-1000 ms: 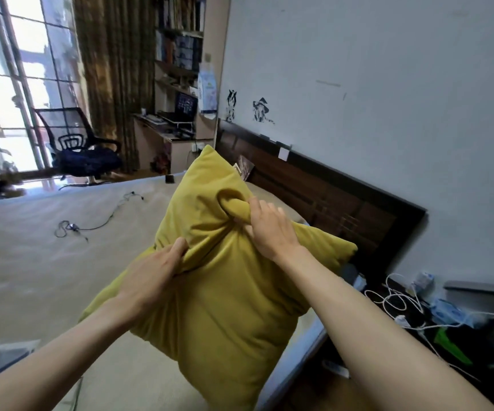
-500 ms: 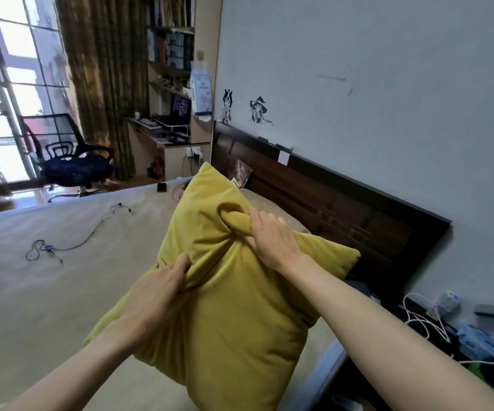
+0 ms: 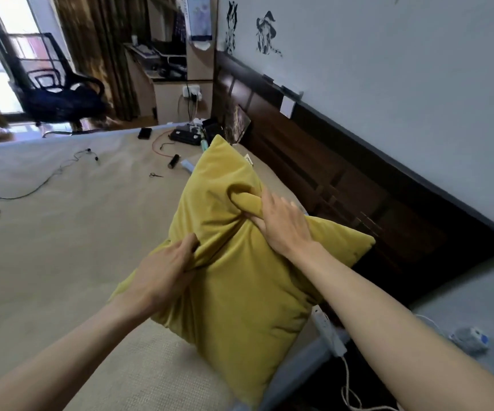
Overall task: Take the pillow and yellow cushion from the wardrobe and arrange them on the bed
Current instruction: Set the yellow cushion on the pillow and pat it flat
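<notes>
Beige bed [image 3: 62,262] lies beneath the yellow cushion [image 3: 240,286], which stands tilted near the dark headboard [image 3: 343,185], one corner pointing up and away (long axis corner to corner). My left hand [image 3: 162,274] pinches a fold at its side; my right hand [image 3: 281,226] clutches bunched fabric higher up.

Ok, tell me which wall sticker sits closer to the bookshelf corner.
The left sticker, the narrow upright figure; the hat-wearing one sits further right.
</notes>
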{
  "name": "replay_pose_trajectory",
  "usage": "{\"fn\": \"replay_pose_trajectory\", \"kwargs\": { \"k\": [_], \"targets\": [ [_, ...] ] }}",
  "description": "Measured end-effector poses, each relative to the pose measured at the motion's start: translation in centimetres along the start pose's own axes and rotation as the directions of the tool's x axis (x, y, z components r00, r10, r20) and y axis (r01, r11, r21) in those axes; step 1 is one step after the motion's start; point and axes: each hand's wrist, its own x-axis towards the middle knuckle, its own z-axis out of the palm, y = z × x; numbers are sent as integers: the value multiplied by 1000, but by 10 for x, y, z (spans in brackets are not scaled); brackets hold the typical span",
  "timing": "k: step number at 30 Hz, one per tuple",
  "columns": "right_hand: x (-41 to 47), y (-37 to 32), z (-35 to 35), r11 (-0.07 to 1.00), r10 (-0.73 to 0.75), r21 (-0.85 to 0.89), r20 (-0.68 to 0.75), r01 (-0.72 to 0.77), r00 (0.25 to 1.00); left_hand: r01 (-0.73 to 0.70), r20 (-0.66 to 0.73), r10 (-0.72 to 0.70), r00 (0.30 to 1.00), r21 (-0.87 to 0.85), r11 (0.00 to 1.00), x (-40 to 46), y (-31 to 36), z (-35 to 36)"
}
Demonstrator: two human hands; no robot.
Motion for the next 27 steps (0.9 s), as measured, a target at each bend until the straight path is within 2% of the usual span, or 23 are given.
{"fn": "replay_pose_trajectory", "kwargs": {
  "k": [7, 12, 20, 27],
  "targets": [
    [36, 89, 18, 998, -39, 54, 26, 38, 999, 93, 133, -90, 987, -20, 995, 70, 51, 26],
    [64, 131, 8, 995, -17, 97, 22, 15, 1000, 74, 91, -78, 993, 47, 996, 119, 70, 22],
    [105, 181, -29, 999, 30, 33, -75, -28, 997, 33, 48, -37, 998, 67, 997, 207, 89, 18],
    [151, 240, -67, 986, 147, -50, -163, -157, 976, -48, 45, 50, 998, -48, 998, 332, 97, 21]
  ]
}}
